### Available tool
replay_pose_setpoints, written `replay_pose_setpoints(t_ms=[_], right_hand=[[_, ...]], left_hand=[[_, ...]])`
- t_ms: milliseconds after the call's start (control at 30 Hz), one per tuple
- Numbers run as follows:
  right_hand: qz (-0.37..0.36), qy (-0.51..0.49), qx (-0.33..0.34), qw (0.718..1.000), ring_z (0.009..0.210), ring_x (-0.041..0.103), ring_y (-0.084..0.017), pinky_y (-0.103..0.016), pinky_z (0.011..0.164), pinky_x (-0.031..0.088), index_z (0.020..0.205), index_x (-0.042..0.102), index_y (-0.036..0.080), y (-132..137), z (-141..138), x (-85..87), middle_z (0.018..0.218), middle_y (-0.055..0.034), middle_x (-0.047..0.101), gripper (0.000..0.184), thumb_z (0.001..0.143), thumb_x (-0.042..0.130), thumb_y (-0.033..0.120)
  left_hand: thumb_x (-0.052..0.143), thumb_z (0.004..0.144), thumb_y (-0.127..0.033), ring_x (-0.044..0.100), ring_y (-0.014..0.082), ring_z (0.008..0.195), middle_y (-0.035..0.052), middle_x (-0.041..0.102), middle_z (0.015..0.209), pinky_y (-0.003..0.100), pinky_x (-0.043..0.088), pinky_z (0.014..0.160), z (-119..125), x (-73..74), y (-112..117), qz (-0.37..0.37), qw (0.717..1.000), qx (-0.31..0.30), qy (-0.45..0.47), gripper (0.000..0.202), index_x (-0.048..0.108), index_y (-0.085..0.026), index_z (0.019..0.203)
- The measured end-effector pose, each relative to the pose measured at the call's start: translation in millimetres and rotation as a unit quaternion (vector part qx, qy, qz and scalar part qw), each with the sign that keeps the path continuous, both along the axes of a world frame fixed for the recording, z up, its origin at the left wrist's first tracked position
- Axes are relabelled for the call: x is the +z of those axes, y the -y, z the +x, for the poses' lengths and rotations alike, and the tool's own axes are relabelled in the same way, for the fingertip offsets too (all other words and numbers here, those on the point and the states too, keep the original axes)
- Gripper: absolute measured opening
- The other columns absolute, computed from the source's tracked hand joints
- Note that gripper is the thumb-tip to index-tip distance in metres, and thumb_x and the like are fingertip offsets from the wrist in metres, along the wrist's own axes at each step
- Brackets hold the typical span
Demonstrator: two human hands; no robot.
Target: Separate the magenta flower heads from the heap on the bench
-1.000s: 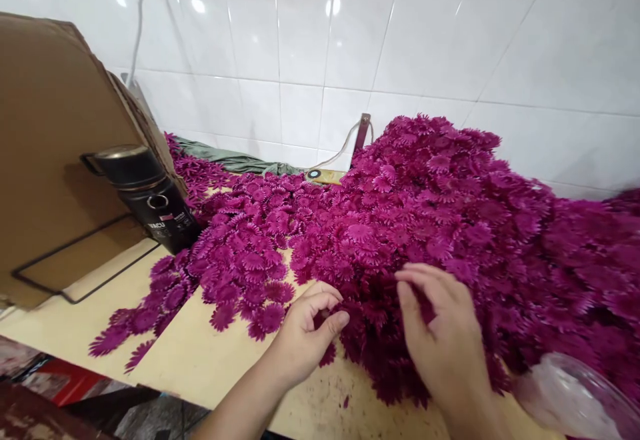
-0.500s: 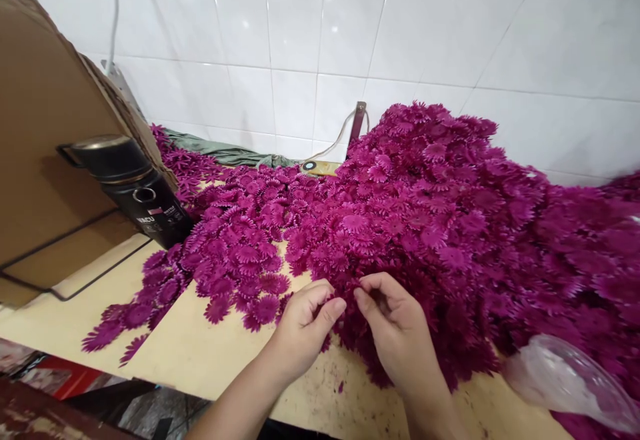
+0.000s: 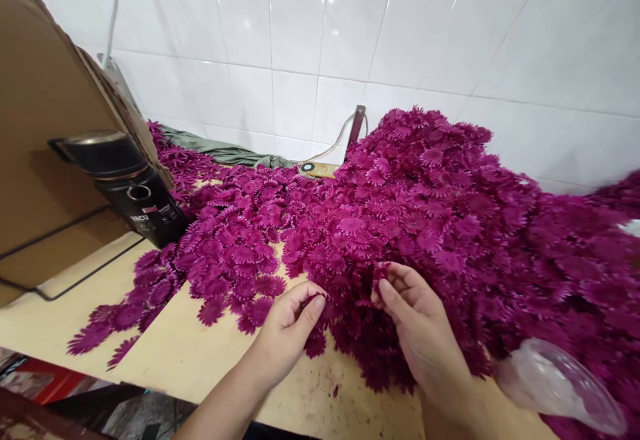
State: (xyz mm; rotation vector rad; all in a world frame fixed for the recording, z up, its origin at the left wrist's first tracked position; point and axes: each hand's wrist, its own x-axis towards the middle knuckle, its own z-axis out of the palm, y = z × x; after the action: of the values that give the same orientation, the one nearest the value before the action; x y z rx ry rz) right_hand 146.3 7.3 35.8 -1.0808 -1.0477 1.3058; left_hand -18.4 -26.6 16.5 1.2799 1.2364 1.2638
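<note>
My left hand [image 3: 295, 317] is closed in a pinch, thumb against the forefinger, with the edge of a magenta artificial flower piece showing at the fingertips. My right hand [image 3: 415, 317] also pinches, and a dark magenta flower piece [image 3: 382, 271] pokes out between its thumb and forefinger. A small gap separates the two hands. Behind and beneath them spreads a big heap of magenta flower pieces [image 3: 430, 207], flat and round with toothed petals. A lower, looser pile [image 3: 240, 240] of them lies to the left of the heap.
At left a black bottle [image 3: 140, 193] leans by a cardboard box [image 3: 45, 113] and a thin black wire frame [image 3: 90, 273]. A clear plastic container [image 3: 565, 387] sits front right. Green cloth [image 3: 220, 147] lies along the tiled wall [image 3: 295, 27]. The pale tabletop [image 3: 200, 353] ends in front.
My hands have drawn apart: the left has moved left, the right has moved right and slightly up. Flower material now shows more clearly at the right fingertips. The view has shifted slightly.
</note>
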Motion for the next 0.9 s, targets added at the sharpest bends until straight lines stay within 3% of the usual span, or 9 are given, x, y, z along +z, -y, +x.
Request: replay_pose_setpoints(t_ms=[133,267,367,467,567,633,733,800,900], right_hand=[[-0.066,-0.127,0.088,0.986,0.062,0.051,-0.006,-0.019,0.062,0.045,0.083,0.060,0.020,3.7,-8.8,-3.5,0.072,0.0034,0.054,0.028,0.062,0.071,0.035],[-0.093,-0.187,0.129,0.969,0.063,0.050,-0.007,-0.020,0.063,0.045,0.083,0.061,0.020,3.7,-11.6,-3.8,0.076,0.0020,0.055,0.024,0.063,0.071,0.030],[-0.078,-0.150,0.124,0.978,0.067,0.051,-0.009,-0.021,0.064,0.045,0.082,0.060,0.020,6.2,-16.7,-6.2,0.078,0.0014,0.055,0.025,0.061,0.072,0.028],[-0.034,-0.043,0.111,0.992,0.073,0.052,-0.011,-0.024,0.070,0.044,0.083,0.058,0.021,8.6,-21.2,-8.2,0.077,0.0011,0.055,0.022,0.064,0.068,0.029],[0.018,0.066,0.108,0.992,0.085,0.053,-0.014,-0.028,0.080,0.043,0.098,0.056,0.023,8.2,-21.4,-7.6,0.089,-0.0013,0.056,0.033,0.066,0.064,0.027],[0.043,0.105,0.150,0.982,0.092,0.052,-0.015,-0.030,0.086,0.040,0.105,0.055,0.024,6.5,-19.7,-5.7,0.099,-0.0030,0.056,0.037,0.069,0.062,0.025],[0.041,0.092,0.202,0.974,0.084,0.054,-0.013,-0.027,0.080,0.042,0.090,0.061,0.022,3.6,-16.5,-2.4,0.089,-0.0018,0.060,0.018,0.072,0.058,0.026],[0.027,0.067,0.162,0.984,0.072,0.053,-0.011,-0.023,0.069,0.044,0.078,0.060,0.020,1.8,-13.7,-0.8,0.076,0.0005,0.059,0.010,0.071,0.060,0.027],[0.018,0.028,0.087,0.996,0.065,0.049,-0.009,-0.019,0.062,0.042,0.072,0.056,0.020,0.0,-8.2,0.4,0.071,0.0028,0.055,0.016,0.064,0.067,0.027]], left_hand=[[0.051,0.074,-0.048,0.039,0.0111,0.058,-0.0028,0.043,0.059,0.023,0.035,0.057,-0.8,-0.2,-1.3,-0.005,1.000,0.015,0.008,0.033,0.052,-0.016,0.063],[0.051,0.074,-0.046,0.038,0.0107,0.058,-0.0033,0.041,0.059,0.023,0.035,0.058,1.1,-0.4,-2.4,-0.004,1.000,0.021,0.014,0.032,0.052,-0.016,0.062],[0.051,0.075,-0.042,0.043,0.0127,0.064,-0.0011,0.048,0.064,0.024,0.038,0.062,6.9,4.0,-3.6,0.000,1.000,0.000,0.022,0.027,0.055,-0.016,0.068],[0.053,0.074,-0.040,0.047,0.0143,0.070,0.0009,0.053,0.070,0.025,0.039,0.068,12.2,8.1,-5.0,0.012,0.999,-0.013,0.039,0.024,0.056,-0.016,0.072],[0.054,0.072,-0.042,0.042,0.0121,0.062,-0.0016,0.046,0.062,0.024,0.038,0.061,13.7,7.4,-5.2,-0.002,0.998,-0.011,0.054,0.027,0.052,-0.017,0.064],[0.054,0.072,-0.044,0.038,0.0105,0.057,-0.0032,0.041,0.058,0.022,0.035,0.056,12.8,5.6,-4.6,-0.020,0.998,-0.013,0.062,0.030,0.050,-0.017,0.061],[0.055,0.072,-0.043,0.038,0.0098,0.055,-0.0039,0.042,0.056,0.022,0.034,0.055,9.5,4.4,-4.1,-0.033,0.997,-0.023,0.060,0.028,0.053,-0.016,0.063],[0.054,0.073,-0.039,0.044,0.0111,0.060,-0.0022,0.048,0.060,0.023,0.037,0.060,6.1,4.6,-4.7,-0.025,0.999,-0.024,0.042,0.024,0.057,-0.016,0.067],[0.053,0.075,-0.036,0.048,0.0130,0.066,-0.0001,0.054,0.066,0.025,0.039,0.066,0.7,4.0,-6.1,-0.007,1.000,-0.004,0.019,0.022,0.059,-0.016,0.070]])
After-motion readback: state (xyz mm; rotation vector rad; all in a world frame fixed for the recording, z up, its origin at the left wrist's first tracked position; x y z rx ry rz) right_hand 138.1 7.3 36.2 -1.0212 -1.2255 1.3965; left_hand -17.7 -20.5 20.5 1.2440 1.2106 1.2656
